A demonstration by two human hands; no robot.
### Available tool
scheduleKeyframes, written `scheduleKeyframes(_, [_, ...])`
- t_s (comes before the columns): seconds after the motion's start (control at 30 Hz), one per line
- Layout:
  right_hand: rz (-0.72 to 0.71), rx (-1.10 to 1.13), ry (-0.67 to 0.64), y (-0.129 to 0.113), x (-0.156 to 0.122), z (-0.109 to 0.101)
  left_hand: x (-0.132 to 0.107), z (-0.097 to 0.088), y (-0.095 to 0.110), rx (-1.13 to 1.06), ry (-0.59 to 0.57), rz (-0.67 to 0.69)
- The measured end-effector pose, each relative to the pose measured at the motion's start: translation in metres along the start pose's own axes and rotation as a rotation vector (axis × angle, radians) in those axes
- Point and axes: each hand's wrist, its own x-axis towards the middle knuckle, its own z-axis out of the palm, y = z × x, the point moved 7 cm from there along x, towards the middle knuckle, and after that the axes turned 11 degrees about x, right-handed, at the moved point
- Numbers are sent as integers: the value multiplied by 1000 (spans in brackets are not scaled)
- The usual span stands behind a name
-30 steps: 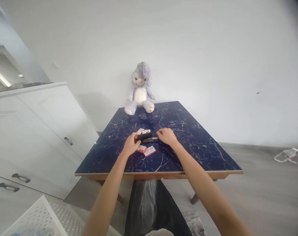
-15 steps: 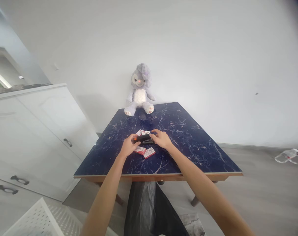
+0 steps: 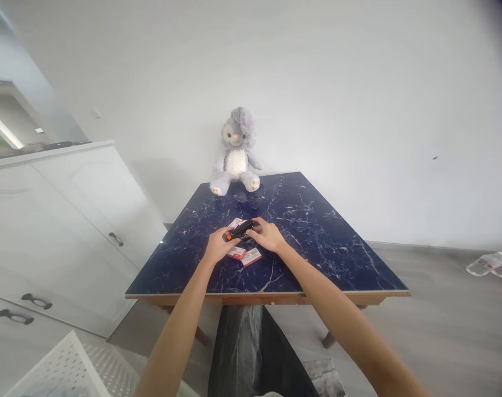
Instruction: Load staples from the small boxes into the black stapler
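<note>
A black stapler (image 3: 241,227) with an orange patch at its left end is held between my two hands, above the middle of the table. My left hand (image 3: 219,243) is closed on the orange end, thumb on the near side. At the other end, my right hand (image 3: 268,236) grips with thumb and fingers. Two small red-and-white boxes (image 3: 251,256) lie on the table just in front of the stapler. Behind it, another small box (image 3: 235,222) shows partly; the stapler and hands hide the rest.
The blue marble-patterned table (image 3: 317,259) has a wooden edge. A grey plush toy (image 3: 236,160) sits at its back against the wall. White cabinets (image 3: 69,220) stand on the left, with a white perforated basket (image 3: 64,369) below. Plastic bottles (image 3: 486,263) lie on the floor at right.
The stapler has turned, its right end now pointing up and away from me. My right hand has shifted slightly left with it. The small boxes stay put.
</note>
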Motion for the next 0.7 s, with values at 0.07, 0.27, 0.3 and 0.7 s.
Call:
scheduleKeyframes(0.07, [10, -2, 7, 1, 1, 1, 0, 0, 1, 15, 12, 1])
scheduleKeyframes(0.27, [-55, -22, -27, 0, 0, -1, 0, -3, 5, 71, 26, 21])
scheduleKeyframes(0.3, [-80, -21, -33, -1, 0, -1, -1, -4, 6, 80, 34, 25])
scheduleKeyframes(0.7, [-44, 143, 12, 7, 4, 4, -13, 14, 33, -174, -264, 133])
